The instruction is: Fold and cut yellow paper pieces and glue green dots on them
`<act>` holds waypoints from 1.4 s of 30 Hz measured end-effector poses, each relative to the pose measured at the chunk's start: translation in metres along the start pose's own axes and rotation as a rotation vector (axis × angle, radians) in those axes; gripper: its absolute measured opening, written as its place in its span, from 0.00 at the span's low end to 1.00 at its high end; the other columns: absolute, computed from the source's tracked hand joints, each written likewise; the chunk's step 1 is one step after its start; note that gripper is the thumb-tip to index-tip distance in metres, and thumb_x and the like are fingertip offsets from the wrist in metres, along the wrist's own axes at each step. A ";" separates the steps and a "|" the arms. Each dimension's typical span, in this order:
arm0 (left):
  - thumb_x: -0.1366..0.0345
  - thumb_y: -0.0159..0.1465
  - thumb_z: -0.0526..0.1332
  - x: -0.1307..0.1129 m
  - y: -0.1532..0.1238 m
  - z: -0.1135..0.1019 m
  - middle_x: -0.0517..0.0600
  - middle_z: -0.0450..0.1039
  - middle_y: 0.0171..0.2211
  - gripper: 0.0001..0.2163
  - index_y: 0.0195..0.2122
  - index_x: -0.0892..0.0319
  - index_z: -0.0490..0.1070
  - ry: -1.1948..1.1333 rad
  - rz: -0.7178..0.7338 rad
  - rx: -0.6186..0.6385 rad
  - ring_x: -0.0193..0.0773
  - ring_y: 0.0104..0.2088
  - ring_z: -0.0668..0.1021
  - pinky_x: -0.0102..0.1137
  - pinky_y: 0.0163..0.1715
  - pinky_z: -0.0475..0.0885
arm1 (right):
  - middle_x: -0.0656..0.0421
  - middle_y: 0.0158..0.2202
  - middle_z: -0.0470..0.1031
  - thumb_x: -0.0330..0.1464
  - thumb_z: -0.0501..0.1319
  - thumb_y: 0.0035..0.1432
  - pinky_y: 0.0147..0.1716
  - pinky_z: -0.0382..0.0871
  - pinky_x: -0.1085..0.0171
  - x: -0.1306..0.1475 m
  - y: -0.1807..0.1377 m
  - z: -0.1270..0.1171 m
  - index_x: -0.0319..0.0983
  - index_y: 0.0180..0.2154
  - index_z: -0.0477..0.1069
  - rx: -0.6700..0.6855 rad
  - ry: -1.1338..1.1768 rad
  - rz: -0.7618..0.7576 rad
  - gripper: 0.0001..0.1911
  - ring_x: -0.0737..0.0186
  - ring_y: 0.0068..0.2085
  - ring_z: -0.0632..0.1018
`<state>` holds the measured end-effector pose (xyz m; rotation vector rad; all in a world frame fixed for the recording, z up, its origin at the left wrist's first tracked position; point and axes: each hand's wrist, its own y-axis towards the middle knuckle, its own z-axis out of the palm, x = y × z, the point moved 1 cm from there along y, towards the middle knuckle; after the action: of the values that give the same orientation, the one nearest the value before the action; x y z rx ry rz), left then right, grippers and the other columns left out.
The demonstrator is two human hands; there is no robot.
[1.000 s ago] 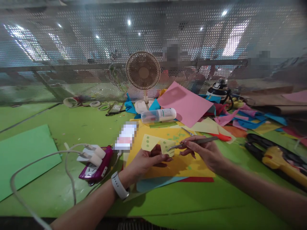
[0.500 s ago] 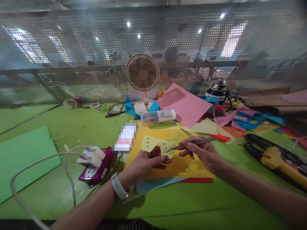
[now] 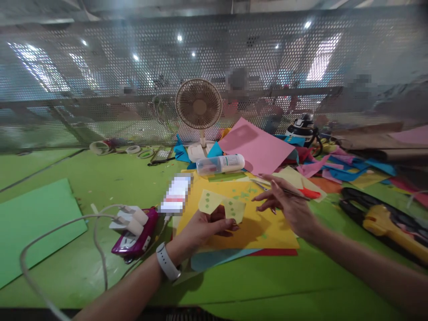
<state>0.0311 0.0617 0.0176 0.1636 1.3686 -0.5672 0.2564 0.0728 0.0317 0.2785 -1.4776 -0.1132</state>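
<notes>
My left hand (image 3: 209, 228), a white band on its wrist, pinches a pale yellow paper cutout (image 3: 207, 205) near its lower right edge. Small green paper pieces sit in short rows on both lobes of the cutout. To the right, my right hand (image 3: 290, 207) holds grey tweezers (image 3: 291, 192) across its thumb side, the other fingers spread. Its hand is apart from the cutout, above a yellow paper sheet (image 3: 272, 238). Loose green bits (image 3: 245, 193) lie scattered on that sheet between the hands. Scissors (image 3: 258, 183) lie partly hidden behind the right fingers.
A clear bottle (image 3: 214, 165) lies before a small fan (image 3: 199, 104). Left are a lit phone (image 3: 175, 194), a purple power strip (image 3: 133, 240) with cables, and a green sheet (image 3: 36, 227). Pink paper (image 3: 256, 145) and coloured scraps pile behind; a black-and-yellow tool (image 3: 379, 220) lies right.
My right hand has drawn the tweezers up and right, away from the cutout, and its fingers have spread. My left hand keeps the cutout nearly in place.
</notes>
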 end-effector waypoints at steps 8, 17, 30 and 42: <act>0.63 0.53 0.65 0.003 0.000 0.002 0.53 0.77 0.33 0.10 0.35 0.63 0.73 0.092 -0.004 0.047 0.39 0.35 0.78 0.32 0.36 0.72 | 0.59 0.34 0.74 0.32 0.62 0.52 0.24 0.70 0.68 -0.012 -0.006 0.019 0.41 0.45 0.62 0.320 -0.010 0.024 0.18 0.66 0.26 0.78; 0.75 0.53 0.60 -0.015 -0.002 -0.004 0.57 0.73 0.44 0.17 0.44 0.62 0.67 0.079 0.095 0.094 0.43 0.42 0.76 0.35 0.39 0.71 | 0.64 0.26 0.69 0.30 0.57 0.56 0.23 0.69 0.71 0.002 0.001 0.000 0.38 0.46 0.62 0.306 -0.090 -0.057 0.15 0.70 0.24 0.77; 0.62 0.55 0.63 -0.021 -0.004 -0.005 0.46 0.71 0.27 0.17 0.45 0.60 0.69 0.143 0.110 -0.011 0.30 0.25 0.74 0.29 0.34 0.71 | 0.64 0.26 0.63 0.25 0.54 0.51 0.23 0.70 0.69 0.009 0.002 -0.012 0.40 0.46 0.65 0.361 -0.243 -0.261 0.18 0.71 0.24 0.68; 0.62 0.56 0.62 -0.023 -0.003 -0.006 0.49 0.73 0.30 0.10 0.36 0.63 0.71 0.304 0.288 -0.108 0.34 0.31 0.75 0.32 0.37 0.72 | 0.55 0.38 0.74 0.29 0.56 0.54 0.30 0.67 0.67 0.003 0.011 -0.016 0.40 0.50 0.60 0.239 -0.255 -0.346 0.20 0.67 0.32 0.73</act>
<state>0.0221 0.0684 0.0386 0.3641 1.6316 -0.2309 0.2714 0.0848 0.0368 0.7360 -1.6865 -0.2576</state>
